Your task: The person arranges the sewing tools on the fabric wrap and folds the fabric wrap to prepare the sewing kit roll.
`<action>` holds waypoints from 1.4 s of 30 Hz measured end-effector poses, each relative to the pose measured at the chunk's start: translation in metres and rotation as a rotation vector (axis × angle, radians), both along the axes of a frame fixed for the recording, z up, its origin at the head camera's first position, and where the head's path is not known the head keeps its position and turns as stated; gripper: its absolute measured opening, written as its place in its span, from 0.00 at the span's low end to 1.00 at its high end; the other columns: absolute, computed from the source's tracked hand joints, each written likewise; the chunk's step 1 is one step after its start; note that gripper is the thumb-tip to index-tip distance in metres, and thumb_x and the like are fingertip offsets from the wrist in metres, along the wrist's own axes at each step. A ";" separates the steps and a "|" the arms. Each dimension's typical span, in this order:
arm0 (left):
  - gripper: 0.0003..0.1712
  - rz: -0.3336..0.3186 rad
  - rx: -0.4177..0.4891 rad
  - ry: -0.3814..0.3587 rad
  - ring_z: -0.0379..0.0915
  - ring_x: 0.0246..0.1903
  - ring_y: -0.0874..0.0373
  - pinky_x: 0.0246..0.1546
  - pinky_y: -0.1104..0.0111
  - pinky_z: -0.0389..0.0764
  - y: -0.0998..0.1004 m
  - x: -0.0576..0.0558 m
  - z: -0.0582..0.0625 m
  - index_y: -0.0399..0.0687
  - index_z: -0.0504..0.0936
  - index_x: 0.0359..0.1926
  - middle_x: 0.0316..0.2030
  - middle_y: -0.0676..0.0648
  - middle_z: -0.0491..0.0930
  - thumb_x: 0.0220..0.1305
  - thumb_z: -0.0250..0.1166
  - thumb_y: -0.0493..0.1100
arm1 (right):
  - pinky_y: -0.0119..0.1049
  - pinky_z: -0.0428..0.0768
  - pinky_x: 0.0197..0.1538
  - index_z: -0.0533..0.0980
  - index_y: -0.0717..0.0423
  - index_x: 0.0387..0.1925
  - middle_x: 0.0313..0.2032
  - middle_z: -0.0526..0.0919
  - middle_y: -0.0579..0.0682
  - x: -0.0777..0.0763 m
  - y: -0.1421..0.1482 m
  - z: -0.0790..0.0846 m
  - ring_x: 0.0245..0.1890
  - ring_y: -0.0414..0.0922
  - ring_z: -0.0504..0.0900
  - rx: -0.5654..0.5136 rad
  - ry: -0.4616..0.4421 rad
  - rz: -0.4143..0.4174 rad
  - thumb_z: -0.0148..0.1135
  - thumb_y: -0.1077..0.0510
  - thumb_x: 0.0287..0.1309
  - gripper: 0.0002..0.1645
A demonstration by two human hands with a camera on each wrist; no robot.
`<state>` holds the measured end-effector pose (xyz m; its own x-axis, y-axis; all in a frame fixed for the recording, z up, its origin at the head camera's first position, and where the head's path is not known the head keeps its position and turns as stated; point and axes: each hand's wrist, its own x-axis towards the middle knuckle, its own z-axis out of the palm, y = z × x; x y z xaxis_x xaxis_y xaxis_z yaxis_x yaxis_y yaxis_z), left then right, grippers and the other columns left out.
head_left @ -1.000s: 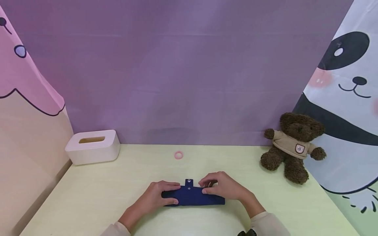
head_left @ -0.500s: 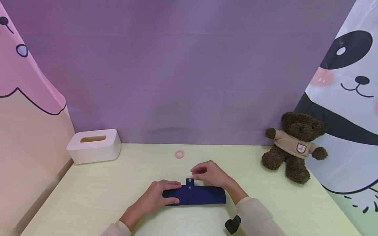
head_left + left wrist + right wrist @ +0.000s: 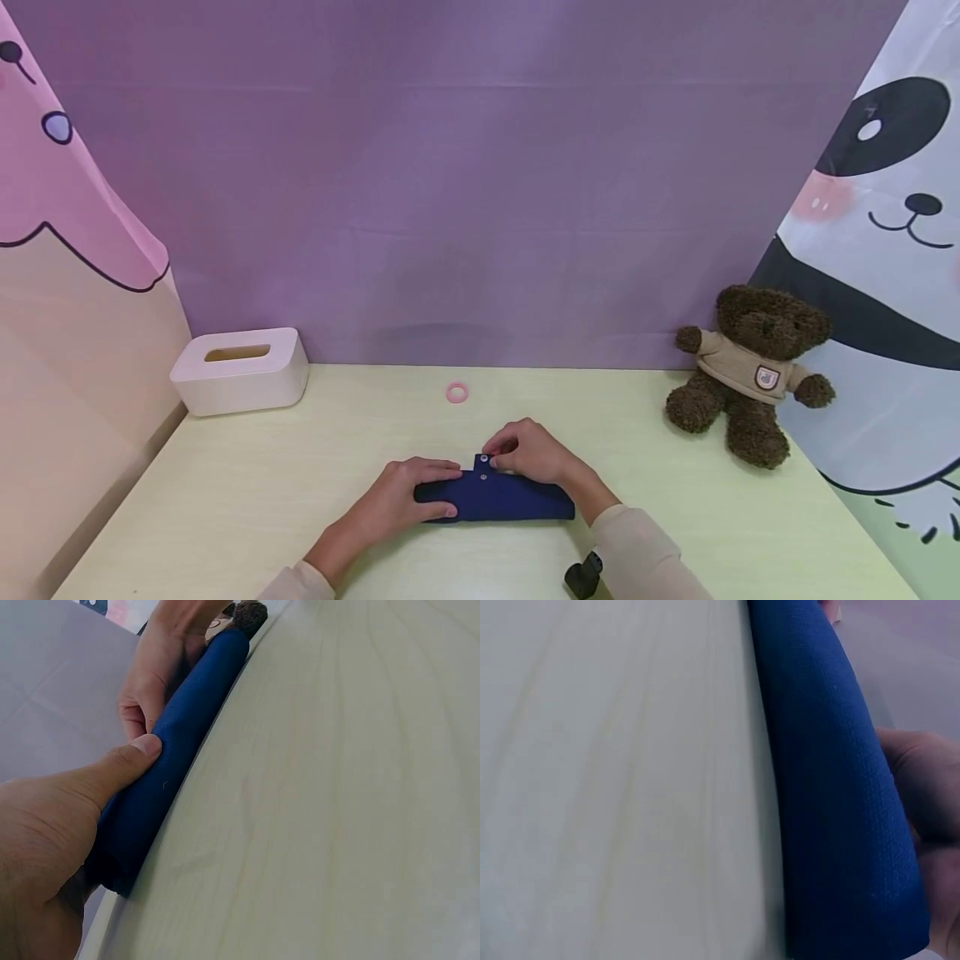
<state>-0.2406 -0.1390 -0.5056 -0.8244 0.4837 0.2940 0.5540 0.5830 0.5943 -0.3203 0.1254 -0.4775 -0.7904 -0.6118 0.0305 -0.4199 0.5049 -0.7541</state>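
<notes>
A long, navy blue fabric roll [image 3: 517,498] lies crosswise on the table in the head view. From its far edge sticks a short tab [image 3: 480,460] with a metal snap button, and a second snap shows just below on the roll. My left hand [image 3: 401,493] grips the roll's left part, thumb on the near side and fingers along the far edge. With thumb and fingertips my right hand [image 3: 531,454] pinches the tab at its right side. The left wrist view shows the left thumb [image 3: 142,748] pressing the cloth. In the right wrist view the roll [image 3: 832,795] hides the right fingertips.
A pink ring [image 3: 457,392] lies beyond the roll on the pale table [image 3: 360,417]. At the back left stands a white tissue box [image 3: 247,379]. A brown teddy bear [image 3: 750,375] sits at the back right, against the panda-print cloth.
My right hand has come off the roll's right part, moved left past its far edge, then down onto the tab. The left hand keeps its grip on the roll.
</notes>
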 end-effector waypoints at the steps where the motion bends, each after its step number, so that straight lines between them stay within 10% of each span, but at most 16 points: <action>1: 0.26 0.001 -0.001 -0.002 0.81 0.61 0.53 0.63 0.58 0.80 0.000 0.000 0.000 0.52 0.86 0.59 0.59 0.54 0.86 0.61 0.75 0.54 | 0.28 0.80 0.42 0.87 0.61 0.45 0.40 0.88 0.55 0.000 0.000 -0.001 0.38 0.41 0.82 -0.005 -0.004 0.000 0.69 0.65 0.61 0.11; 21: 0.25 -0.008 -0.022 -0.023 0.80 0.62 0.53 0.64 0.57 0.79 0.000 0.001 0.001 0.53 0.86 0.60 0.60 0.54 0.84 0.64 0.73 0.53 | 0.32 0.81 0.34 0.88 0.58 0.44 0.31 0.87 0.49 0.005 -0.001 0.006 0.30 0.41 0.81 -0.119 -0.231 -0.067 0.68 0.63 0.63 0.09; 35: 0.26 -0.023 -0.094 -0.063 0.78 0.63 0.53 0.65 0.54 0.77 0.002 0.000 0.005 0.52 0.84 0.62 0.62 0.54 0.83 0.67 0.71 0.55 | 0.25 0.81 0.47 0.88 0.53 0.43 0.42 0.91 0.52 0.023 0.008 0.008 0.41 0.41 0.86 -0.147 -0.069 0.026 0.68 0.59 0.65 0.08; 42: 0.28 -0.035 -0.106 0.068 0.76 0.63 0.56 0.65 0.57 0.78 0.005 0.005 0.003 0.53 0.83 0.63 0.61 0.55 0.82 0.64 0.73 0.55 | 0.26 0.82 0.47 0.88 0.54 0.45 0.43 0.90 0.54 0.023 0.007 0.002 0.40 0.41 0.86 -0.179 -0.060 0.023 0.67 0.60 0.66 0.09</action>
<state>-0.2357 -0.1343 -0.5027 -0.7861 0.5436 0.2942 0.6124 0.6200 0.4905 -0.2972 0.1322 -0.4753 -0.7798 -0.6191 0.0934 -0.3813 0.3512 -0.8552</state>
